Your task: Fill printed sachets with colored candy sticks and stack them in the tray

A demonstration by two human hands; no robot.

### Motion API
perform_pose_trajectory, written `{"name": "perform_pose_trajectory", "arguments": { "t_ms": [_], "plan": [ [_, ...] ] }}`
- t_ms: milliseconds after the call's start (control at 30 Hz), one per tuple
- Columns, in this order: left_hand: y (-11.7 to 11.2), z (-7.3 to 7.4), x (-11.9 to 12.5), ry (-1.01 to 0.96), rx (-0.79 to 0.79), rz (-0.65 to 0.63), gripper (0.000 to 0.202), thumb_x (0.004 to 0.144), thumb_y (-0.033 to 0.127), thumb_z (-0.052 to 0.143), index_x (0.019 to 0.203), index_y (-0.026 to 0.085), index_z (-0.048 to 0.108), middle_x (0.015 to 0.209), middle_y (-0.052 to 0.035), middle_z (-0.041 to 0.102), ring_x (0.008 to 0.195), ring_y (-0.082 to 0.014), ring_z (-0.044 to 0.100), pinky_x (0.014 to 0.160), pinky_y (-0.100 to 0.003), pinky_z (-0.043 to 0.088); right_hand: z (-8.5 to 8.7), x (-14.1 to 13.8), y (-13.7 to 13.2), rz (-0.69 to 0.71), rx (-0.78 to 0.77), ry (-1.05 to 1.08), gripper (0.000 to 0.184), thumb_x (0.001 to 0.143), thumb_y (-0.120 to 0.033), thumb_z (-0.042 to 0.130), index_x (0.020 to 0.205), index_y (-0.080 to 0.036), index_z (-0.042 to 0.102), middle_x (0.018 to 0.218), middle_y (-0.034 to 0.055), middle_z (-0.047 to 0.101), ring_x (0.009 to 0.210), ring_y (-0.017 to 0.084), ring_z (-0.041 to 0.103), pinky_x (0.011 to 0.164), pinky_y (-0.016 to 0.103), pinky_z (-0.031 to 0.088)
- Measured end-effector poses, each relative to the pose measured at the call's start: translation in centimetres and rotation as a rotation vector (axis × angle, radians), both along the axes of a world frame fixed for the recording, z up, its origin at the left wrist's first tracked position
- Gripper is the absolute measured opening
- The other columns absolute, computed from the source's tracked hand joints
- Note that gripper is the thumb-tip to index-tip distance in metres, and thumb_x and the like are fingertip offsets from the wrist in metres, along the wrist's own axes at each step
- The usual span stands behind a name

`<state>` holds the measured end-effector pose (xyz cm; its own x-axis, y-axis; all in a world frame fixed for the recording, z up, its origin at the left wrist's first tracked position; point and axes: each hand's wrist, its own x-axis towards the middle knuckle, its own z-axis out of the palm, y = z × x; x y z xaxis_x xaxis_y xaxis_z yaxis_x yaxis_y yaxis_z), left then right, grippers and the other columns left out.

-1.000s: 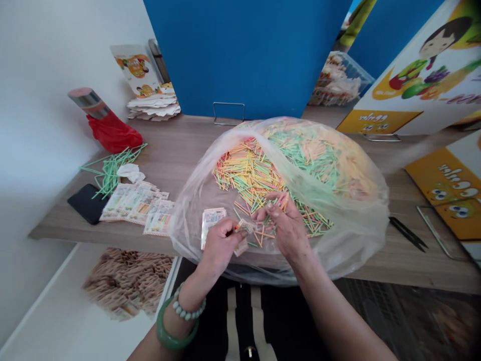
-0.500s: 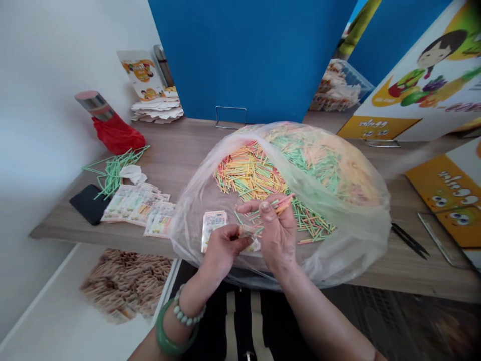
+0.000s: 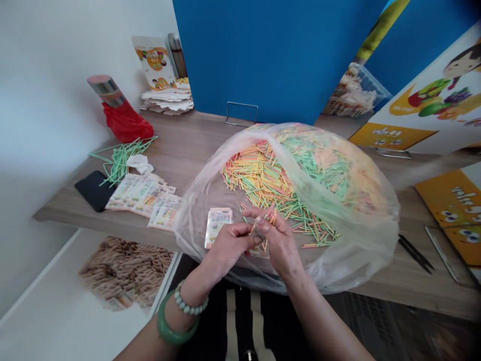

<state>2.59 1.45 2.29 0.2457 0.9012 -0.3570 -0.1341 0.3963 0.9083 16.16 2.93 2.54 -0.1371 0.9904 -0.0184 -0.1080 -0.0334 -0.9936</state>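
Note:
My left hand (image 3: 227, 246) is closed, with thumb and fingers pinching a small printed clear packet (image 3: 258, 249) that is mostly hidden behind the fingers. Close against it, my right hand (image 3: 282, 245) closes on a few thin coloured sticks (image 3: 271, 215), pink, orange and green, at the packet. Both hands are over the front of a large clear plastic bag (image 3: 199, 195). Inside the bag's opening lies a heap of yellow, pink and green sticks (image 3: 259, 173). Left of my left hand, a small stack of flat printed packets (image 3: 218, 220) lies on the plastic.
On the table's left are filled packets (image 3: 141, 193), a black phone (image 3: 93, 190), green strands (image 3: 122, 160) and a flask in a red bag (image 3: 130, 123). Black tweezers (image 3: 416, 254) lie right. A blue panel (image 3: 270, 55) stands behind. Below left, a white bin (image 3: 48, 286) holds many packets.
My right hand has brought the sticks down and in toward the packet at my left hand, tilting them. The whole view has shifted slightly.

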Motion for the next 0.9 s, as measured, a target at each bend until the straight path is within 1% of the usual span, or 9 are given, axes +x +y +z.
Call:
{"name": "perform_pose_trajectory", "arguments": {
  "t_ms": [67, 133, 300, 467, 567, 667, 767, 833, 900],
  "plan": [
    [0.2, 0.1, 0.1, -0.018, 0.055, -0.015, 0.025, 0.075, 0.039, 0.074, 0.069, 0.015, 0.071, 0.065, 0.0002, 0.058, 0.064, -0.0130, 0.050, 0.063, -0.026, 0.039, -0.4, 0.1, 0.2, 0.028, -0.096, 0.099, 0.020, 0.091, -0.039, 0.060, 0.100, -0.025, 0.072, 0.115, 0.0046, 0.072, 0.117, 0.025, 0.059, 0.104, 0.043, 0.040],
    [0.5, 0.0, 0.2, -0.062, 0.080, -0.022, 0.027, 0.079, 0.039, 0.072, 0.069, 0.014, 0.071, 0.067, -0.0003, 0.059, 0.069, -0.0140, 0.051, 0.069, -0.027, 0.040, -0.7, 0.1, 0.4, 0.030, -0.134, 0.176, 0.017, 0.089, -0.038, 0.062, 0.095, -0.025, 0.071, 0.117, 0.0046, 0.072, 0.117, 0.025, 0.059, 0.104, 0.042, 0.040],
    [0.9, -0.6, 1.0, -0.288, 0.008, 0.040, 0.023, 0.080, 0.039, 0.074, 0.084, 0.016, 0.075, 0.076, -0.0015, 0.065, 0.078, -0.0154, 0.056, 0.078, -0.028, 0.042, -0.5, 0.5, 1.1, 0.029, -0.152, 0.308, 0.015, 0.084, -0.038, 0.068, 0.082, -0.022, 0.069, 0.110, 0.0053, 0.074, 0.108, 0.024, 0.064, 0.097, 0.038, 0.046],
    [0.9, -0.9, 2.1, -0.355, -0.055, 0.109, 0.024, 0.076, 0.036, 0.080, 0.088, 0.016, 0.077, 0.082, -0.0021, 0.069, 0.075, -0.0130, 0.058, 0.075, -0.025, 0.044, -0.3, 0.9, 2.0, -0.074, -0.132, 0.378, 0.029, 0.090, -0.042, 0.056, 0.079, -0.021, 0.072, 0.097, 0.0056, 0.075, 0.100, 0.022, 0.067, 0.094, 0.037, 0.049],
    [1.1, -0.8, 2.8, -0.420, -0.106, 0.185, 0.027, 0.071, 0.037, 0.084, 0.086, 0.016, 0.076, 0.078, -0.0012, 0.069, 0.068, -0.0113, 0.058, 0.068, -0.024, 0.045, -0.3, 0.6, 2.1, -0.098, -0.180, 0.406, 0.026, 0.089, -0.040, 0.059, 0.078, -0.021, 0.073, 0.092, 0.0054, 0.076, 0.094, 0.021, 0.068, 0.087, 0.034, 0.052],
    [1.3, -0.7, 3.4, -0.454, -0.112, 0.261, 0.027, 0.068, 0.036, 0.086, 0.083, 0.016, 0.076, 0.074, -0.0003, 0.068, 0.065, -0.0107, 0.058, 0.065, -0.023, 0.046, -0.4, 0.3, 1.8, -0.088, -0.231, 0.433, 0.021, 0.085, -0.040, 0.065, 0.087, -0.021, 0.074, 0.093, 0.0056, 0.075, 0.086, 0.021, 0.069, 0.080, 0.034, 0.054],
    [1.6, -0.9, 3.5, -0.442, -0.074, 0.286, 0.030, 0.069, 0.035, 0.086, 0.091, 0.017, 0.077, 0.077, -0.0015, 0.070, 0.069, -0.0123, 0.061, 0.068, -0.024, 0.049, -0.5, 0.5, 1.8, -0.048, -0.230, 0.370, 0.021, 0.084, -0.039, 0.067, 0.095, -0.023, 0.073, 0.098, 0.0052, 0.075, 0.085, 0.021, 0.069, 0.077, 0.033, 0.053],
    [1.8, -1.0, 3.3, -0.432, -0.048, 0.303, 0.035, 0.070, 0.035, 0.085, 0.099, 0.018, 0.077, 0.082, -0.0026, 0.072, 0.076, -0.0144, 0.064, 0.073, -0.025, 0.050, -0.6, 1.0, 2.0, -0.026, -0.192, 0.238, 0.025, 0.085, -0.042, 0.066, 0.100, -0.023, 0.073, 0.101, 0.0049, 0.075, 0.091, 0.021, 0.068, 0.082, 0.033, 0.052],
    [1.9, -0.9, 3.0, -0.410, -0.023, 0.327, 0.033, 0.071, 0.036, 0.084, 0.099, 0.018, 0.077, 0.083, -0.0029, 0.073, 0.079, -0.0151, 0.064, 0.075, -0.026, 0.050, -0.7, 1.5, 2.2, -0.047, -0.138, 0.078, 0.031, 0.087, -0.047, 0.064, 0.104, -0.023, 0.074, 0.103, 0.0047, 0.074, 0.095, 0.021, 0.066, 0.084, 0.033, 0.051]
  ]
}}
